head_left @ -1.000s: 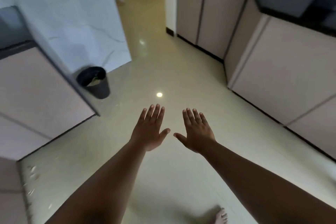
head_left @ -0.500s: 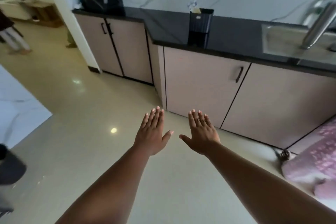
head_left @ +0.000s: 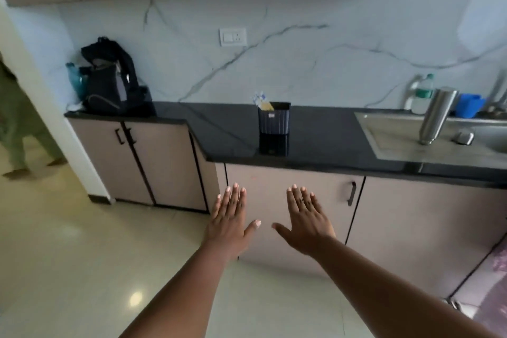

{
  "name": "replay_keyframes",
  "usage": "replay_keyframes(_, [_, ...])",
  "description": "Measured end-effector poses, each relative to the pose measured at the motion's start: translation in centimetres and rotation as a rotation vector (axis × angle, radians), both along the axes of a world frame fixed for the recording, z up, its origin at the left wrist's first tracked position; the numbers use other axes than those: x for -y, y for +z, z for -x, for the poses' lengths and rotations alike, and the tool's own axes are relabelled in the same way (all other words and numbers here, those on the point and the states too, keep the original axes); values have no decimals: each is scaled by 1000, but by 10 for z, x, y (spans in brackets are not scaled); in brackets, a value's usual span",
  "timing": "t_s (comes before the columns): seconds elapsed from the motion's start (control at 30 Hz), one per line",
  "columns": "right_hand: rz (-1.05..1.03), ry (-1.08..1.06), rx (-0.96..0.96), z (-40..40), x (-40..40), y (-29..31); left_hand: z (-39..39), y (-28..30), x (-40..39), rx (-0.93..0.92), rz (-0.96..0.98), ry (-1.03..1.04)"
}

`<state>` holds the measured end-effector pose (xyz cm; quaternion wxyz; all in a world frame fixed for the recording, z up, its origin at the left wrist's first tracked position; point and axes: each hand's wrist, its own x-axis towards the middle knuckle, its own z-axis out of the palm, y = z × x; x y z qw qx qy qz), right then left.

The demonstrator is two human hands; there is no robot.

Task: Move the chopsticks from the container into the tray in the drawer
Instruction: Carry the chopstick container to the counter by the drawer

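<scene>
A dark ribbed container [head_left: 273,117] stands upright on the black countertop [head_left: 233,132], with pale wrapped chopsticks [head_left: 262,101] sticking out of its top. My left hand [head_left: 230,223] and my right hand [head_left: 306,218] are stretched out flat, palms down, fingers spread, holding nothing. Both hover in front of the beige cabinet door [head_left: 288,217] below the container, well short of the counter. No open drawer or tray shows.
A black backpack [head_left: 111,82] and a teal bottle [head_left: 74,78] sit at the counter's left end. A steel sink [head_left: 439,134] with a steel flask [head_left: 436,115] lies at right. A person [head_left: 19,123] walks at the far left. A pink mat [head_left: 488,291] lies bottom right.
My view has swung from the floor and bin up to the counter, which now shows fully with the container. Both hands stayed outstretched and empty, spreading slightly apart.
</scene>
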<state>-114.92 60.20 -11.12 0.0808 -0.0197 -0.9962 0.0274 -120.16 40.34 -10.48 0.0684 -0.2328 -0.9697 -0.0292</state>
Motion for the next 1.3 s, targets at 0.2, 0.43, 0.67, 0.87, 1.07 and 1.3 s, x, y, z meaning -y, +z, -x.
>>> replay_keyframes(0.2, [2, -82, -62, 79, 9, 33, 97, 38, -6, -60, -54, -69])
replay_keyframes(0.43, [-6, -104, -88, 154, -14, 36, 176, 30, -47, -27, -95, -133])
replay_keyframes(0.67, [53, -122, -69, 243, -73, 28, 266, 22, -88, -35, -99, -96])
replay_keyframes(0.87, [14, -88, -47, 321, -129, 41, 334, 29, -129, -33, -128, -3])
replay_keyframes(1.07, [-54, -19, -42, 378, -152, 33, 383, 20, -148, -7, -114, 13])
replay_keyframes(1.3, [99, -128, -101, 452, -173, 27, 467, 6, -161, 113, -296, 126])
